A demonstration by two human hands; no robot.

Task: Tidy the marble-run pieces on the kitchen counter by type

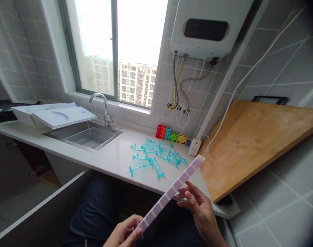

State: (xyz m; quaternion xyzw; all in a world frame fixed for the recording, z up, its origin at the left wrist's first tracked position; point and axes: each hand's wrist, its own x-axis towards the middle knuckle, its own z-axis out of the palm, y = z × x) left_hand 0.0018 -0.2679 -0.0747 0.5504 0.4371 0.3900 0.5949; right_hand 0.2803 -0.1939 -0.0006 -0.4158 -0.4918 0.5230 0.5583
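Observation:
My left hand (125, 232) is closed on the lower end of a long, narrow lavender bar (166, 198) with cream bands across it at even spacing. The bar slants up to the right, above the counter's front edge. Beside its right side is my right hand (199, 208), its fingers apart and lightly curled. Some fingertips come close to the bar, and I cannot tell whether they touch it. Beyond, clear turquoise plastic pieces (142, 164) with curved strips lie scattered on the white counter (112, 164).
Several coloured blocks (173, 137) stand in a row against the wall, near a white box-shaped device (194, 147) with a cord. A large wooden board (259, 140) leans at the right. To the left are a steel sink (102, 150), a faucet (106, 109) and white foam packaging (66, 115).

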